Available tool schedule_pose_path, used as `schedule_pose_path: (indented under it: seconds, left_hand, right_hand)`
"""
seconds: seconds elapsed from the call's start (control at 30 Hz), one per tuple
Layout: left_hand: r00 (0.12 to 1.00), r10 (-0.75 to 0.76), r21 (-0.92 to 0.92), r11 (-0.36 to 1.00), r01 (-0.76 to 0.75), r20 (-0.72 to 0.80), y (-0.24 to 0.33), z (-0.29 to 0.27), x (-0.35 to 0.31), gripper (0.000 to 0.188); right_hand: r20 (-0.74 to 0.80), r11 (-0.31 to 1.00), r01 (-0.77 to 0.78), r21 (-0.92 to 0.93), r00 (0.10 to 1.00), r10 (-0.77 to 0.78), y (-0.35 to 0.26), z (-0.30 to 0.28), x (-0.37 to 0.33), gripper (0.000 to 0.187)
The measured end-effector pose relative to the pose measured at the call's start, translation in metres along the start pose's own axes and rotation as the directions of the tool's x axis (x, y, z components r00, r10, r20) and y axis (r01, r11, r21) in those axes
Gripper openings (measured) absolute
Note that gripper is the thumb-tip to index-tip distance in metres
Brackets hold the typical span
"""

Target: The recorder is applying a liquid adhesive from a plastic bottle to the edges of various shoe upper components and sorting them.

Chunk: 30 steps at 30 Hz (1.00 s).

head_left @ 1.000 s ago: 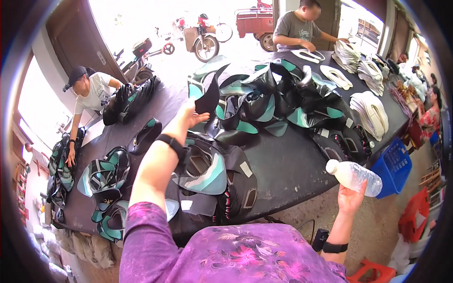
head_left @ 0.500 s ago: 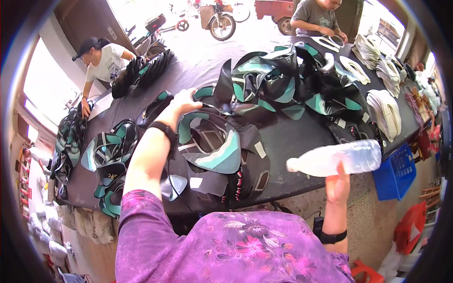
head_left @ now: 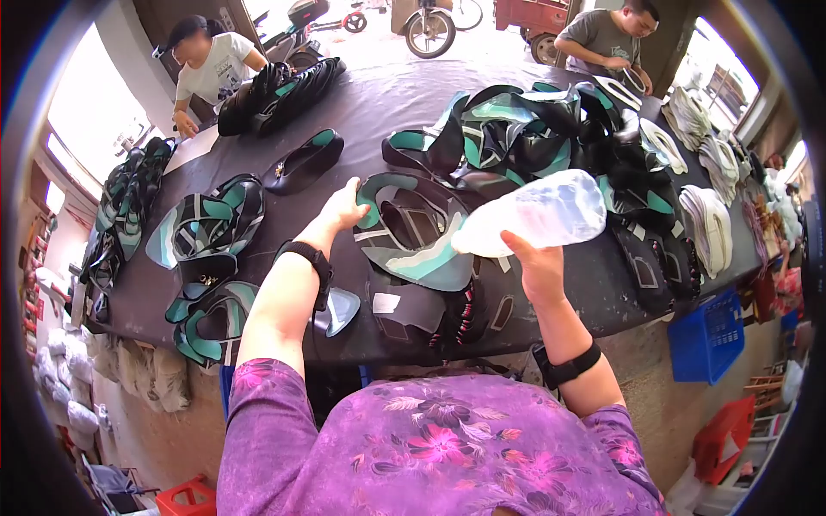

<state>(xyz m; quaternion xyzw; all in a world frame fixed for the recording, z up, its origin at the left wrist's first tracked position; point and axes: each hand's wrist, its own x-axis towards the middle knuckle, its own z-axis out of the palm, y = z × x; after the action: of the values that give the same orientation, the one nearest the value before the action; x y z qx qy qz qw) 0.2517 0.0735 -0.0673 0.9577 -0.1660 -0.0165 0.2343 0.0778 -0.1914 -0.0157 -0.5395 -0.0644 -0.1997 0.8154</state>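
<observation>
My right hand (head_left: 535, 262) grips a clear plastic bottle (head_left: 542, 213), frosty white inside, tilted with its narrow end toward the left. The bottle is held over the table, in front of a heap of black shoe uppers (head_left: 516, 129) with teal linings. My left hand (head_left: 342, 206) has its thumb on the teal edge of a black-and-grey shoe upper (head_left: 404, 249), its fingers curled at the outer side and partly hidden. That upper lies on a stack of dark pieces with a white label. A single black upper (head_left: 308, 162) lies beyond my left hand.
More uppers (head_left: 211, 224) lie on the dark-covered table (head_left: 344, 95) at left. Co-workers handle pieces at the far left (head_left: 215, 64) and far right (head_left: 602, 43). Folded white pieces (head_left: 705, 228) line the right side; a blue crate (head_left: 707, 340) stands below. A red stool (head_left: 188, 497) is lower left.
My right hand has carried the bottle left and farther over the table. My left hand has come down to the stacked upper's edge. The view has shifted slightly.
</observation>
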Motion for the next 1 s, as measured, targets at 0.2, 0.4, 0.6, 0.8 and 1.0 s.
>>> schedule_pose_path:
  seconds: [0.2,0.4,0.6,0.8,1.0]
  left_hand:
    - [0.999,-0.024,-0.195,0.981,0.015,-0.045,-0.035,0.011,0.006,0.047]
    - [0.973,-0.185,-0.502,0.833,0.231,0.140,-0.001,0.000,-0.007,0.040]
    - [0.933,-0.204,-0.470,0.819,0.329,0.298,0.000,-0.006,-0.011,0.023]
    - [0.957,-0.158,-0.533,0.802,0.269,0.244,-0.001,-0.001,-0.014,0.026]
    - [0.959,-0.171,-0.634,0.721,0.278,0.227,-0.002,-0.003,-0.023,0.026]
  right_hand:
    - [0.130,0.946,0.100,-0.309,0.990,-0.062,0.025,0.014,0.014,0.032]
    - [0.154,0.889,0.058,-0.454,0.988,0.014,0.006,0.009,-0.003,0.030]
    - [0.224,0.939,-0.011,-0.345,0.970,0.094,0.009,0.038,-0.008,0.034]
    - [0.301,0.860,0.100,-0.500,0.952,0.064,0.015,0.068,0.006,0.032]
    - [0.354,0.829,0.098,-0.550,0.927,0.125,-0.001,0.032,0.003,0.033]
